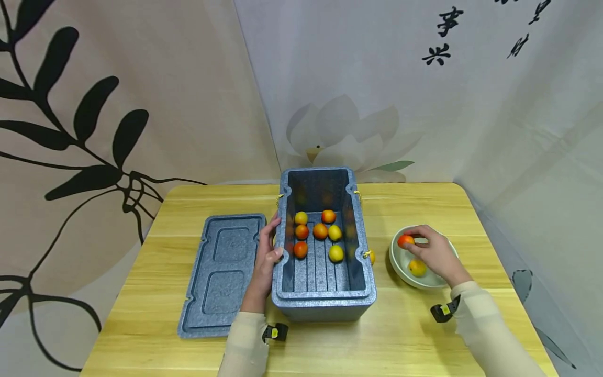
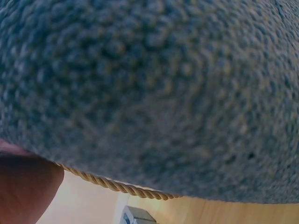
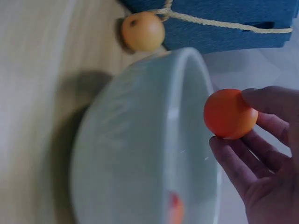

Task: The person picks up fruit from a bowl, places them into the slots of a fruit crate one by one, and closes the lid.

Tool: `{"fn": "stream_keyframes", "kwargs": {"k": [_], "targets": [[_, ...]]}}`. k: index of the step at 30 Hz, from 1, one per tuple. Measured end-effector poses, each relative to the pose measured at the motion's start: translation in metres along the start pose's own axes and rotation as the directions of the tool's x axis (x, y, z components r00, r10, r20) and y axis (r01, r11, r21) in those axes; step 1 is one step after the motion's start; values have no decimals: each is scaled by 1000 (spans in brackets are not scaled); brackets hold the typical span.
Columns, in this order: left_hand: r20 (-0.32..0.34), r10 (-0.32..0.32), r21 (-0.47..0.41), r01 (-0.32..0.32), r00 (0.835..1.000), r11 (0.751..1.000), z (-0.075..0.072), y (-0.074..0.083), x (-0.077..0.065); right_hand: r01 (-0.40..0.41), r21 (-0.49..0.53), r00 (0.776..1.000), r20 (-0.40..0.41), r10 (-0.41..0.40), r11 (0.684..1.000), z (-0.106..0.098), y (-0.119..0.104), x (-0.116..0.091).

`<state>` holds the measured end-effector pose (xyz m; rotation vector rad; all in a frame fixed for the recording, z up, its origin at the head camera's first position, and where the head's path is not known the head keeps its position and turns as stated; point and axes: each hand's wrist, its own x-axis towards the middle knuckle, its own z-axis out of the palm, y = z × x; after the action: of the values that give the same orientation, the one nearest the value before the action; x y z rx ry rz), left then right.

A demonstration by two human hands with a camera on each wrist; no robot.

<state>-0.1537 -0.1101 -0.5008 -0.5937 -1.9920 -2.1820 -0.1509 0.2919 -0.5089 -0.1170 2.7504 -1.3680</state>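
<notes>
My right hand (image 1: 432, 252) pinches a small, round orange-red fruit (image 3: 230, 114) between thumb and fingertips, over the rim of a pale green bowl (image 3: 121, 144). A yellow-orange fruit (image 1: 417, 267) lies inside that bowl. In the middle of the table stands a speckled grey-blue foam box (image 1: 324, 298), uncovered, with several orange and yellow fruits (image 1: 320, 231) on its ribbed floor. Against the box's left side rests my left hand (image 1: 265, 262), fingers extended along the wall and thumb near the rim. The box wall (image 2: 154, 107) fills most of the left wrist view.
The box's matching lid (image 1: 226, 272) lies flat to its left. A yellow-orange fruit (image 3: 143, 31) sits on the wooden table (image 1: 151, 314) against the box's right side, beside a yellow rope handle (image 3: 224, 22). Printed cloth (image 1: 198, 94) hangs behind the table.
</notes>
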Motion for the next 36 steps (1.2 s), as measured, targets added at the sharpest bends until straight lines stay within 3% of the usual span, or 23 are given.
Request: {"fn": "stream_keyframes", "kwargs": {"k": [10,18,36], "targets": [[0,-18,-10,18,1000,1000,0,1,0,36,40,999,-17,-35,999,-9,-30,5],[1,-7,-4,7,1000,1000,0,1,0,125,53,990,-68,-121,991,-17,-59,7],[-5,6,-1,-6,1000,1000,0,1,1,307,114,947,-131,-292,945,-25,-117,16]]}}
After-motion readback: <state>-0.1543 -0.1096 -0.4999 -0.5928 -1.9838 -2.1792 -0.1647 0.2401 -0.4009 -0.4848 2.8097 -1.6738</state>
